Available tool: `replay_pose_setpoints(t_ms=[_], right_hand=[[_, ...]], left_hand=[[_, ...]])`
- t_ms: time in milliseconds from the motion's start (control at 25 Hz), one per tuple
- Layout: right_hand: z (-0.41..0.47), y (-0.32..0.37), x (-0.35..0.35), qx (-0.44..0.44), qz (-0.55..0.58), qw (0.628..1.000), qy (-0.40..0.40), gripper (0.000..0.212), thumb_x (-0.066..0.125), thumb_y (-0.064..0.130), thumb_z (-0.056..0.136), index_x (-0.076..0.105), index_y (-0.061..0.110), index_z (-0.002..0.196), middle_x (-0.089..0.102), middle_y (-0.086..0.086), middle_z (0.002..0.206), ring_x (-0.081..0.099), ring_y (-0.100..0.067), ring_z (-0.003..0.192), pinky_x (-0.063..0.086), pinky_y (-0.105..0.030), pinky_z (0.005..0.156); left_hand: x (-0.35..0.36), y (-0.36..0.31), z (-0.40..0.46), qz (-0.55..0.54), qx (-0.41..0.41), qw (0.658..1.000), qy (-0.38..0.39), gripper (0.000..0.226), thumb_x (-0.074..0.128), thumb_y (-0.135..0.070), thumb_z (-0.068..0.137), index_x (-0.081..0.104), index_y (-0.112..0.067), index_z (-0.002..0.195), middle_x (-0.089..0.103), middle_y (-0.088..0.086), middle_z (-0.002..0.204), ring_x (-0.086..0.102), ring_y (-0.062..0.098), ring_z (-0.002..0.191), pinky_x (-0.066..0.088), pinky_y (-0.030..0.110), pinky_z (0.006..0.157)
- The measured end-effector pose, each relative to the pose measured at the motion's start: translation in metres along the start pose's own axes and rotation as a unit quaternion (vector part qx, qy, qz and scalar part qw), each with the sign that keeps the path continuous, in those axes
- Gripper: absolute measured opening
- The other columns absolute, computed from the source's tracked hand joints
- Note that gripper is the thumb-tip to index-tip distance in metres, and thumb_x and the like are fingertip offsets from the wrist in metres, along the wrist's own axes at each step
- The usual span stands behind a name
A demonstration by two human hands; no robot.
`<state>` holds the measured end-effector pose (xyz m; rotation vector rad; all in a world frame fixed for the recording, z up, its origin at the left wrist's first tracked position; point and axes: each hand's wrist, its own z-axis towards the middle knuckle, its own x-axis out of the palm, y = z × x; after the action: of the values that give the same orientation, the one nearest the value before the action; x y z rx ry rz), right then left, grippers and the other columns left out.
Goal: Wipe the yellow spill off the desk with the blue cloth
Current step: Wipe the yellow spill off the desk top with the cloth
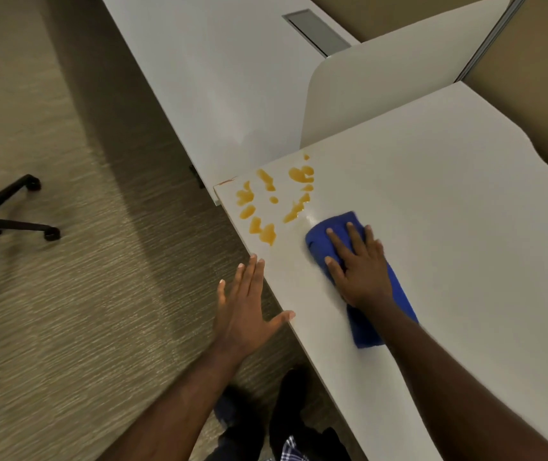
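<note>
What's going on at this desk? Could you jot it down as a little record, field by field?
Surface: white desk
Mess: yellow spill, separate blotches near the desk's corner, not yet wiped
Tool: blue cloth, folded, lying just beside the blotches
Right hand: pressed flat on the cloth, fingers spread
Left hand: open, at the desk's edge, holding nothing
Nearby: office chair base on the carpet
Progress: wiping barely begun

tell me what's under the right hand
The blue cloth, pressed flat on the white desk by the right hand. The desk beneath the cloth is covered.
</note>
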<state>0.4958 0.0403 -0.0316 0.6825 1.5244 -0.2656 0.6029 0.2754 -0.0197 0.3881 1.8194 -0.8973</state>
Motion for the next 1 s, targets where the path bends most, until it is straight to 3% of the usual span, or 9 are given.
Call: replay_pose_setpoints(t_ms=[120,240,360,560,760,920,1000], right_hand=[[0.034,0.01,-0.009,0.093,0.016,0.996,-0.001,0.058,0.022,0.056,0.097,0.005,0.043,0.151,0.001,-0.004,0.164,-0.009,-0.032,0.148,0.0,-0.051,0.12],[0.032,0.042,0.002,0.019,0.011,1.0,-0.001,0.059,0.019,0.057,0.096,0.004,0.041,0.151,0.0,-0.005,0.164,-0.008,-0.032,0.149,0.0,-0.049,0.119],[0.018,0.029,0.007,-0.058,0.001,0.998,0.008,0.058,0.016,0.061,0.095,0.004,0.044,0.15,0.002,0.001,0.163,-0.005,-0.027,0.149,0.003,-0.047,0.12],[0.063,0.031,-0.007,0.037,0.011,0.999,-0.004,0.058,0.021,0.055,0.098,0.007,0.038,0.152,0.002,-0.005,0.164,-0.006,-0.031,0.149,-0.001,-0.048,0.12],[0.043,0.023,0.002,-0.07,0.005,0.998,0.003,0.058,0.017,0.058,0.096,0.008,0.04,0.151,0.004,0.0,0.163,-0.005,-0.025,0.15,0.0,-0.044,0.121],[0.093,0.015,-0.016,0.028,0.013,1.0,0.0,0.057,0.021,0.052,0.099,0.008,0.037,0.152,0.003,-0.005,0.164,-0.004,-0.03,0.149,0.001,-0.047,0.12],[0.101,0.029,-0.014,0.014,0.007,1.0,-0.004,0.058,0.02,0.052,0.099,0.006,0.035,0.153,0.002,-0.006,0.163,-0.006,-0.032,0.149,-0.001,-0.047,0.12]], left_hand=[[0.002,0.002,-0.001,0.001,-0.012,1.0,0.005,0.113,0.031,-0.09,0.072,-0.007,-0.022,0.154,-0.013,-0.005,0.163,-0.006,0.017,0.15,0.007,0.057,0.119],[0.002,0.003,-0.002,-0.014,-0.026,1.0,0.008,0.115,0.033,-0.092,0.07,-0.005,-0.023,0.154,-0.011,-0.007,0.162,-0.007,0.015,0.15,0.006,0.057,0.118],[0.002,0.003,0.0,-0.017,-0.031,0.999,0.009,0.118,0.032,-0.094,0.067,-0.005,-0.023,0.154,-0.011,-0.008,0.161,-0.007,0.015,0.15,0.006,0.056,0.119],[0.001,0.005,0.002,-0.014,-0.04,0.999,0.004,0.124,0.031,-0.097,0.062,-0.002,-0.022,0.155,-0.01,-0.009,0.159,-0.005,0.014,0.149,0.007,0.056,0.118],[0.003,0.007,0.003,-0.02,-0.04,0.999,0.007,0.125,0.033,-0.098,0.062,-0.003,-0.023,0.154,-0.009,-0.011,0.16,-0.006,0.011,0.148,0.007,0.055,0.119],[0.003,0.006,0.004,-0.026,-0.033,0.999,0.007,0.124,0.034,-0.097,0.062,-0.006,-0.024,0.154,-0.011,-0.011,0.159,-0.007,0.01,0.147,0.007,0.054,0.119],[0.002,0.005,0.004,-0.024,-0.03,0.999,0.008,0.123,0.034,-0.098,0.062,-0.011,-0.026,0.152,-0.014,-0.011,0.159,-0.009,0.01,0.147,0.006,0.053,0.119]])
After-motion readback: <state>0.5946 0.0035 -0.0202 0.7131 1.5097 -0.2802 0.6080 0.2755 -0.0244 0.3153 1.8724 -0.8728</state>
